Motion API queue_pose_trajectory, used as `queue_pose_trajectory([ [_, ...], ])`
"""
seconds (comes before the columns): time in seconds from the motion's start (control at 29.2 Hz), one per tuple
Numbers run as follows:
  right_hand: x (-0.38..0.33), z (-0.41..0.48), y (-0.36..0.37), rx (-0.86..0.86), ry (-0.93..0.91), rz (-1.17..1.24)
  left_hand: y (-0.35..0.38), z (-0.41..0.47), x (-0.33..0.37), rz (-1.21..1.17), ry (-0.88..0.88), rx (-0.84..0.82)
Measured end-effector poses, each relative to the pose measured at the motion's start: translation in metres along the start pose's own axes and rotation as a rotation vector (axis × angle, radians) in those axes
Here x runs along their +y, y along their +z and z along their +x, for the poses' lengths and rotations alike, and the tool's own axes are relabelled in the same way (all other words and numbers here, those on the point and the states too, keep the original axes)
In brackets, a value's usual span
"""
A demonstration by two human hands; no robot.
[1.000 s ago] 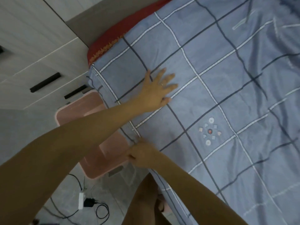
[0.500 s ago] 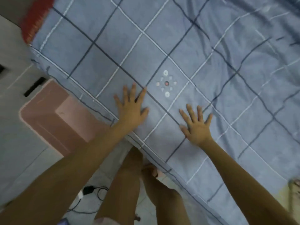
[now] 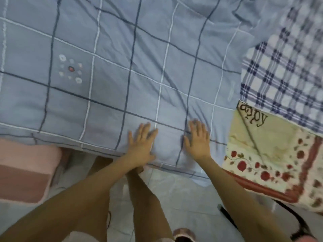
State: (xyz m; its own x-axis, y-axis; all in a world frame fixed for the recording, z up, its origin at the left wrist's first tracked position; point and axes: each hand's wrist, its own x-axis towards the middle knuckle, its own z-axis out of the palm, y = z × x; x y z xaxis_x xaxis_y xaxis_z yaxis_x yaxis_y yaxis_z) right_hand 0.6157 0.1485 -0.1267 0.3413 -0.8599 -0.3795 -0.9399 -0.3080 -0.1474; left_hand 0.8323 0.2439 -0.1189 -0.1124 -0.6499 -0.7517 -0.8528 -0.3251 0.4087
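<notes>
1. The blue checked quilt (image 3: pixel 122 67) lies spread over the bed (image 3: pixel 297 49) and hangs a little over the bed's near edge.
2. The left hand (image 3: pixel 142 145) lies flat on the quilt just inside that edge, fingers straight and spread, holding nothing.
3. The right hand (image 3: pixel 198 140) presses flat just beside it, fingers straight, a strip of quilt between the two.
4. To the right, a floral blanket (image 3: pixel 271 145) lies against the quilt's side edge.
5. A pink bin (image 3: pixel 26 172) stands on the floor (image 3: pixel 174 198) at the left, close under the near edge.
</notes>
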Motion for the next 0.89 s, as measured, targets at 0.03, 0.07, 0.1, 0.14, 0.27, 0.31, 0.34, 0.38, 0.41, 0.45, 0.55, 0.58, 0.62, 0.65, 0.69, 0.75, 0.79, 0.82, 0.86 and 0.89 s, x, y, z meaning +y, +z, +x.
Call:
queue_pose_trajectory([
  [0.03,-0.004,0.007,0.008,-0.034,-0.267,-0.056,-0.005,0.008,-0.003,-0.023,-0.092,0.051],
  [0.07,-0.007,0.016,0.013,-0.066,-0.530,-0.141,-0.012,0.017,-0.006,-0.040,-0.166,0.078],
  [0.1,-0.006,0.031,0.017,-0.112,-0.781,-0.240,-0.020,0.025,-0.011,-0.061,-0.224,0.085],
  [0.14,-0.001,0.048,0.015,-0.119,-0.934,-0.327,-0.028,0.031,-0.014,-0.083,-0.261,0.091],
  [0.27,0.075,0.115,-0.013,-0.094,-0.164,-0.305,-0.051,0.069,0.003,-0.227,-0.351,0.141],
  [0.31,0.091,0.124,-0.022,-0.137,0.179,-0.202,-0.057,0.077,0.007,-0.326,-0.391,0.148],
  [0.34,0.101,0.130,-0.032,-0.165,0.392,-0.105,-0.064,0.086,0.015,-0.410,-0.430,0.167],
  [0.38,0.104,0.134,-0.041,-0.146,0.457,-0.074,-0.070,0.096,0.022,-0.467,-0.473,0.183],
  [0.41,0.101,0.140,-0.048,-0.054,0.432,-0.079,-0.074,0.104,0.029,-0.494,-0.520,0.178],
  [0.45,0.096,0.148,-0.054,0.090,0.378,-0.069,-0.078,0.109,0.035,-0.487,-0.567,0.153],
  [0.55,0.088,0.185,-0.075,0.367,0.293,0.199,-0.080,0.119,0.046,-0.430,-0.650,0.119],
  [0.58,0.088,0.201,-0.082,0.372,0.275,0.286,-0.080,0.120,0.047,-0.422,-0.667,0.110],
  [0.62,0.087,0.217,-0.088,0.352,0.264,0.346,-0.081,0.121,0.047,-0.414,-0.678,0.102],
  [0.65,0.087,0.232,-0.092,0.311,0.262,0.393,-0.081,0.122,0.048,-0.402,-0.689,0.095],
  [0.69,0.087,0.247,-0.097,0.259,0.272,0.434,-0.081,0.121,0.050,-0.390,-0.700,0.093],
  [0.75,0.087,0.277,-0.101,0.157,0.290,0.460,-0.083,0.125,0.054,-0.362,-0.714,0.087],
  [0.79,0.085,0.287,-0.099,0.123,0.288,0.415,-0.083,0.125,0.055,-0.362,-0.716,0.079],
  [0.82,0.083,0.296,-0.098,0.107,0.288,0.360,-0.084,0.126,0.055,-0.365,-0.715,0.074],
  [0.86,0.082,0.302,-0.098,0.110,0.287,0.302,-0.084,0.127,0.056,-0.374,-0.719,0.069],
  [0.89,0.082,0.306,-0.098,0.133,0.289,0.266,-0.086,0.127,0.056,-0.380,-0.723,0.061],
])
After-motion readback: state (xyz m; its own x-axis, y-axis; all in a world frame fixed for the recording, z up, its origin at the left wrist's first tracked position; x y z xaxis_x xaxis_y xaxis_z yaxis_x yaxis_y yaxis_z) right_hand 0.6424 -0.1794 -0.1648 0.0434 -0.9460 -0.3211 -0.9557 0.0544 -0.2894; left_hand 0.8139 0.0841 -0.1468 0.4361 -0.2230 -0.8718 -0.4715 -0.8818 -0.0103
